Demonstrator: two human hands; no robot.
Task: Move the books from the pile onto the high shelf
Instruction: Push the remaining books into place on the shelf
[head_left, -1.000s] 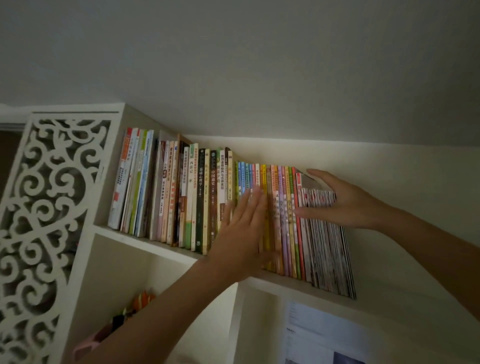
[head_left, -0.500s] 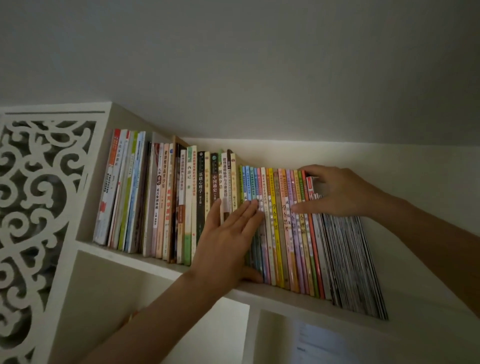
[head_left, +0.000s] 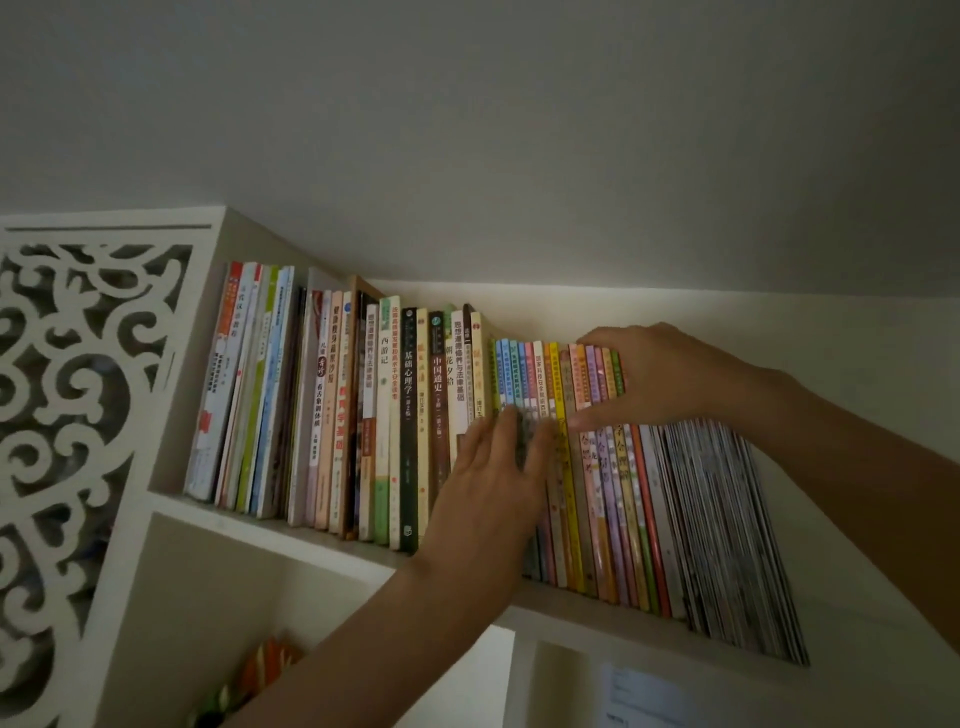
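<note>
A row of books stands on the high white shelf, close under the ceiling. Taller books fill its left part. Several thin colourful books stand in the middle and lean slightly. A block of dark thin magazines leans at the right end. My left hand lies flat with straight fingers against the spines of the blue and yellow thin books. My right hand rests over the upper part of the thin books, fingers along their tops and thumb across the spines. No pile of books is in view.
A white carved openwork panel closes the shelf unit on the left. The compartment below holds orange and green objects. A sheet of paper hangs under the shelf at the right. The shelf's right end beyond the magazines is bare.
My right hand has slid left along the tops of the thin books. My left hand has stayed flat on the spines. The thin books stand a little straighter.
</note>
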